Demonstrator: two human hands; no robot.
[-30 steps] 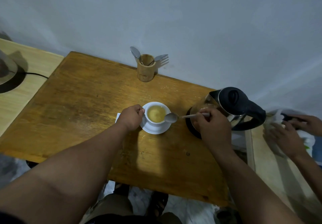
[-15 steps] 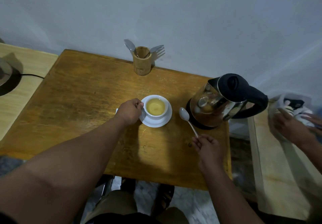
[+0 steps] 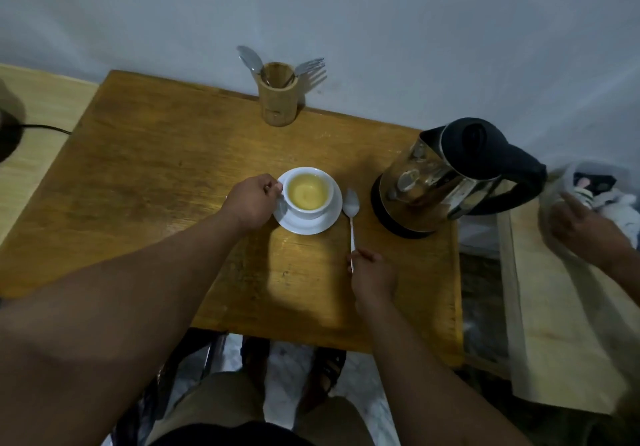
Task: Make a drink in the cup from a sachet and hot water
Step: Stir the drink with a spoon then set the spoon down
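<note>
A white cup [image 3: 309,192] holding yellowish drink stands on a white saucer [image 3: 308,225] near the middle of the wooden table [image 3: 166,165]. My left hand [image 3: 252,201] grips the cup's handle on its left side. A metal spoon [image 3: 351,218] lies on the table just right of the saucer, bowl pointing away from me. My right hand [image 3: 372,277] pinches the near end of its handle. A steel kettle [image 3: 446,177] with a black lid and handle sits on its black base to the right.
A bamboo holder [image 3: 278,97] with a spoon and fork stands at the table's far edge by the wall. Another person's hand [image 3: 585,234] rests on a plastic bag [image 3: 602,189] on a pale bench at the right. A cable runs at the left.
My right hand carried the spoon from beside the cup down to the table and drew back toward me. The spoon now lies flat right of the saucer. My left hand stayed on the cup handle.
</note>
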